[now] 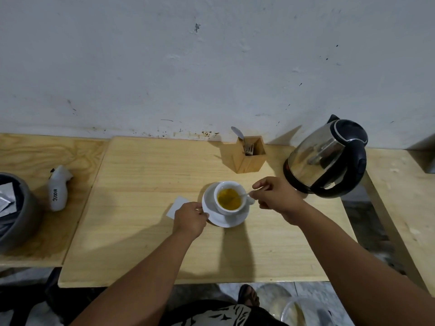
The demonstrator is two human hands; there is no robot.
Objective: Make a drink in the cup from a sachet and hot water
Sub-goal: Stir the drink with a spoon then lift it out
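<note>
White ceramic cup (229,197) sitting on white round saucer (224,218), mid-counter (146,184), holding yellow-orange liquid. Water seemingly poured, sachet contents in; stirring appearing underway, likely final step. Right hand (275,196) fingers pinching slim metal spoon (237,196) dipping in cup. Left hand (189,220) fingers gripping saucer rim. Steel electric kettle (327,158) standing far right.

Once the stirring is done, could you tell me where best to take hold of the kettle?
Grip the kettle by its black handle, coming from the right. The handle loops down that side, facing away from the cup, and the steel body may be hot.
</note>
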